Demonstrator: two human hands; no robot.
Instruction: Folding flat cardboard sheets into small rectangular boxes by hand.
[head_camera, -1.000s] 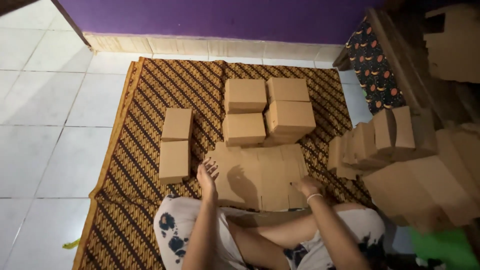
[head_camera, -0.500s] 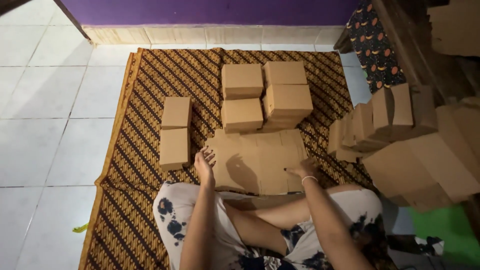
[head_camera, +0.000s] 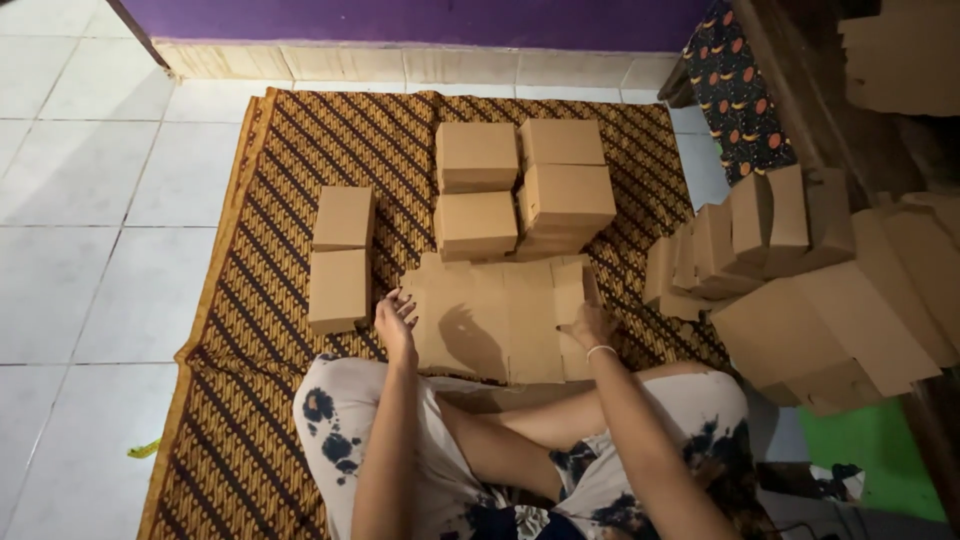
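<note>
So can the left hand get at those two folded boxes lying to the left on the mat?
Probably yes. The left hand rests on the flat cardboard sheet's left edge, and the two boxes lie just beside it, with only bare mat between.

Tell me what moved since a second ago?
Not much. The left hand and right hand kept to the two ends of the flat cardboard sheet, with the right hand now on its raised end flap. The folded boxes and the patterned mat stayed put.
</note>
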